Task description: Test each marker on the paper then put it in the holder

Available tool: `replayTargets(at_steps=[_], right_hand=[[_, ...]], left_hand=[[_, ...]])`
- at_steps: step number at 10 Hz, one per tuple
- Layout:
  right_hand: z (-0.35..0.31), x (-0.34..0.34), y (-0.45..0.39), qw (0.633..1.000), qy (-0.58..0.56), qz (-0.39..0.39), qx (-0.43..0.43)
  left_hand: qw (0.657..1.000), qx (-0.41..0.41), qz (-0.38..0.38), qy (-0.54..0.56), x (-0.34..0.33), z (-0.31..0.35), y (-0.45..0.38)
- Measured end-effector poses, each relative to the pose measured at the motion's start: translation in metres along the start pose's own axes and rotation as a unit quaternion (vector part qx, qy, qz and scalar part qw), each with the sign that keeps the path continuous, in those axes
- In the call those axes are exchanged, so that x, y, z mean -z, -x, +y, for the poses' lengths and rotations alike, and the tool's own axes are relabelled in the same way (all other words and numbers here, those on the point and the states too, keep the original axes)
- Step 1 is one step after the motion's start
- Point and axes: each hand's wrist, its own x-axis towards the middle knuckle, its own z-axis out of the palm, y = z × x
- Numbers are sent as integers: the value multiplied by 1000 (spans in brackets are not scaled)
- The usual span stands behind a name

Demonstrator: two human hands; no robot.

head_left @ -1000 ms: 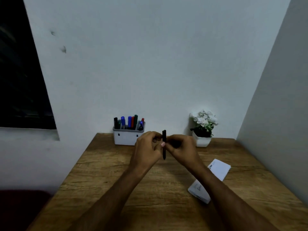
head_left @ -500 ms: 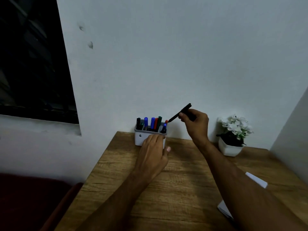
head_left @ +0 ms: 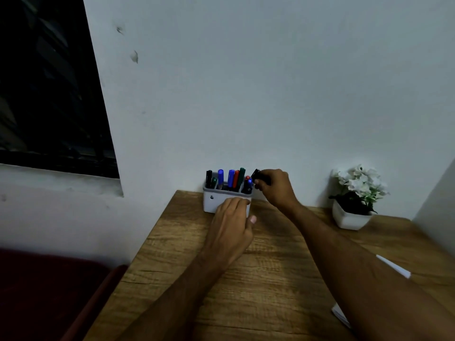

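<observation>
Black marker at holder, insertion step.
Right hand (head_left: 275, 187) pinches the slim black marker (head_left: 258, 177) just right of the white box-shaped plastic holder (head_left: 211, 201) at the wooden table's (head_left: 270, 279) back edge (long axis tilted, lower end hidden); left hand (head_left: 230, 226) rests loosely curled against the holder's front.

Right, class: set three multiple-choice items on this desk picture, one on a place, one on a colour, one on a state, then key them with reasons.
1. Where does the holder stand?
A. at the table's back edge by the wall
B. on the paper
C. beside the window sill

2. What colour are the plant's flowers?
A. red
B. white
C. yellow

3. What is the right hand doing?
A. lying flat and empty
B. writing on paper
C. gripping a black marker at the holder's right end

Key: 1 A, the holder sits against the wall; 2 B, the petals are white; 3 C, the fingers close round the marker above the rim.
</observation>
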Motion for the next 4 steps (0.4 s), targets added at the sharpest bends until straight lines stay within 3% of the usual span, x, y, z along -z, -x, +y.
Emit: replayTargets(at_steps=[4], right_hand=[[1, -7, 11, 1000, 4, 21, 19]], left_hand=[[999, -1, -22, -33, -1, 2, 0]])
